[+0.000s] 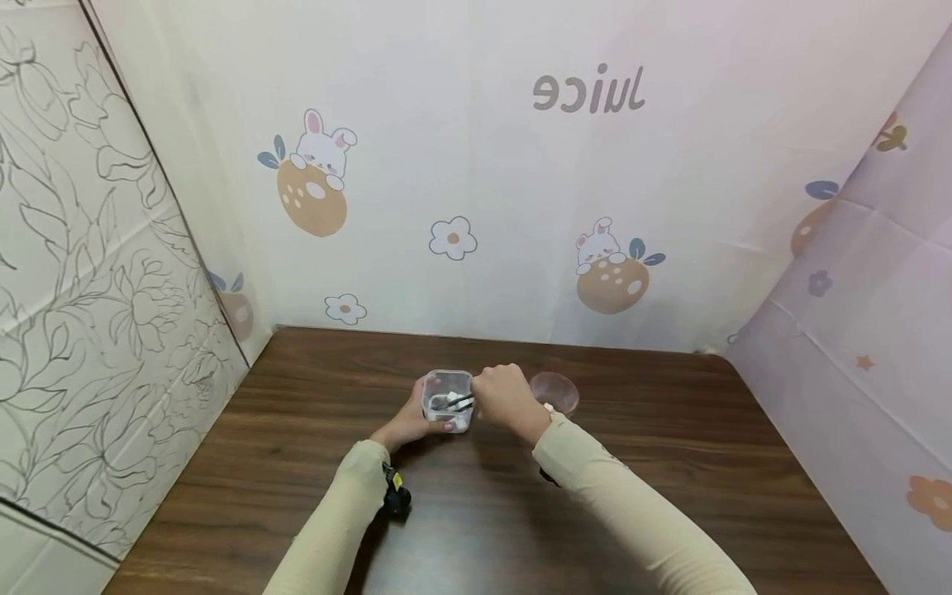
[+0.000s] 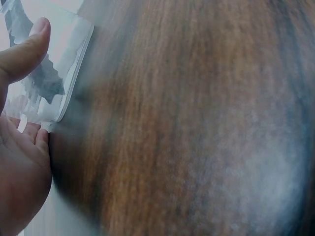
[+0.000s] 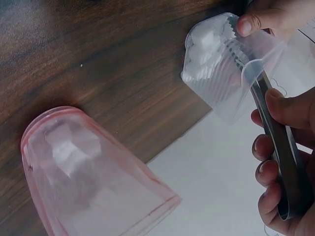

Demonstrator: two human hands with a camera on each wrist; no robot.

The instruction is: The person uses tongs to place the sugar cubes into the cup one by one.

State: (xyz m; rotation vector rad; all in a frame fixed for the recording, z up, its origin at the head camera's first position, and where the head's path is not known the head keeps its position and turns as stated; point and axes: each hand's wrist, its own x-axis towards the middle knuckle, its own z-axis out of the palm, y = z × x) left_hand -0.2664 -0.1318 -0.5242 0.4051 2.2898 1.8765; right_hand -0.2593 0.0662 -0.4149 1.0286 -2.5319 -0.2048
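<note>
My left hand (image 1: 407,423) holds a clear plastic container (image 3: 231,98), its thumb along one side and fingers round the other. White chunks (image 3: 204,49) lie at the bottom of the container. Metal tongs (image 3: 281,147) with toothed tips are gripped in my right hand (image 1: 509,398), thumb on one arm and fingers curled round the other. The tips reach inside the container near the chunks; whether they pinch one I cannot tell. Just right of my right hand stands a translucent pink cup (image 3: 108,182), with a whitish shape showing through its wall.
The brown wood-grain table (image 1: 312,487) meets a back curtain (image 1: 476,289) printed with rabbits and flowers. Patterned panels rise at the left and right sides. A small black camera (image 1: 397,500) is strapped at the left wrist. A tiny white crumb (image 3: 81,65) lies on the tabletop.
</note>
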